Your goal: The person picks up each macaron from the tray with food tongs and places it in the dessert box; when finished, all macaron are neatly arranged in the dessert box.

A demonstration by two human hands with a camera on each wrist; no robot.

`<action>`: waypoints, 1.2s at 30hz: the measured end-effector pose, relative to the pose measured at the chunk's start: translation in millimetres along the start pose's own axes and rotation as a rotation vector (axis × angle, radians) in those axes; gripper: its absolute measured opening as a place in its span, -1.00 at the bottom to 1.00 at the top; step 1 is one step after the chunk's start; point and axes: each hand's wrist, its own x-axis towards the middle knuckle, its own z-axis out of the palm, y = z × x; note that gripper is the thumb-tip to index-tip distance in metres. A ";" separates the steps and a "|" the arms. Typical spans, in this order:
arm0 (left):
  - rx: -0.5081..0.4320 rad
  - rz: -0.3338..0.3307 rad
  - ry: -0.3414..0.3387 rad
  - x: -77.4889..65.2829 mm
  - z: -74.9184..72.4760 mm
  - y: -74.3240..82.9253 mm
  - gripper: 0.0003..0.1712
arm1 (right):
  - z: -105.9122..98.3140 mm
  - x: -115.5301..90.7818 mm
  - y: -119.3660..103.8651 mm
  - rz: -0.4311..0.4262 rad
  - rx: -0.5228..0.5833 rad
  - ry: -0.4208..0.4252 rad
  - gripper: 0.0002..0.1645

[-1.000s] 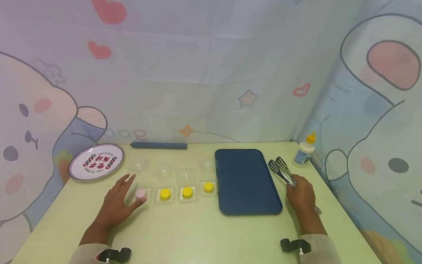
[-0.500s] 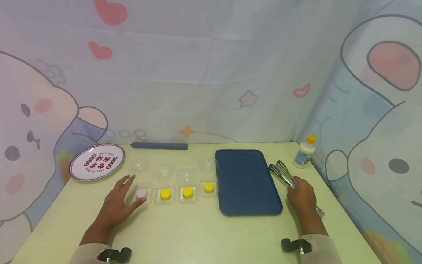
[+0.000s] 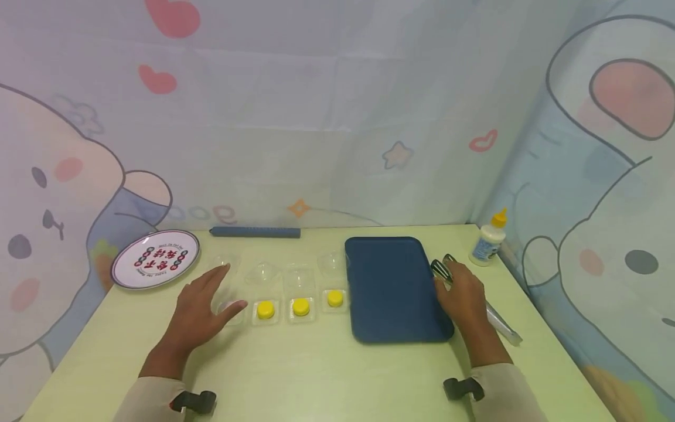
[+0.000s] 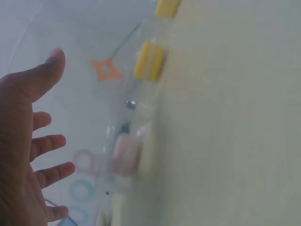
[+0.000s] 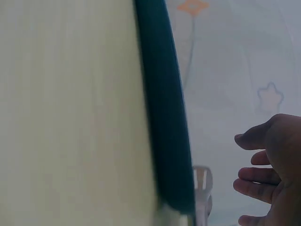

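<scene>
My left hand [image 3: 196,310] hovers with spread fingers over the pink macaron [image 4: 126,154] in its clear holder, at the left end of a row. Three yellow macarons [image 3: 266,309] sit in clear plastic holders to its right. Nothing is in the left hand. My right hand [image 3: 465,298], fingers relaxed and holding nothing, is above the metal tongs [image 3: 503,326], covering their middle in the head view. The tongs lie right of the dark blue tray [image 3: 398,293], their dark slotted heads pointing away from me.
Clear plastic domed lids [image 3: 300,280] lie behind the macarons. A white plate [image 3: 155,259] with red lettering is at the back left, a dark blue stick-like object [image 3: 255,232] along the back edge. A yellow-capped bottle [image 3: 488,241] stands at the back right.
My right hand has let go of the tongs and lifted, shifting left toward the tray. My left hand has risen and moved slightly right, now covering more of the pink macaron.
</scene>
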 end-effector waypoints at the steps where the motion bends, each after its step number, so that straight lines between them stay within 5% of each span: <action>1: 0.017 0.005 -0.010 3.2 0.0 3.1 0.01 | 0.7 1.3 -5.1 -0.004 0.007 -0.021 -0.38; 19: 0.109 0.011 -0.192 68.4 19.0 52.6 -0.11 | 32.3 37.0 -79.1 -0.134 0.087 -0.223 -0.31; 36: 0.096 -0.034 -0.353 106.8 52.4 80.3 -0.12 | 65.7 63.4 -115.3 -0.136 0.140 -0.490 -0.28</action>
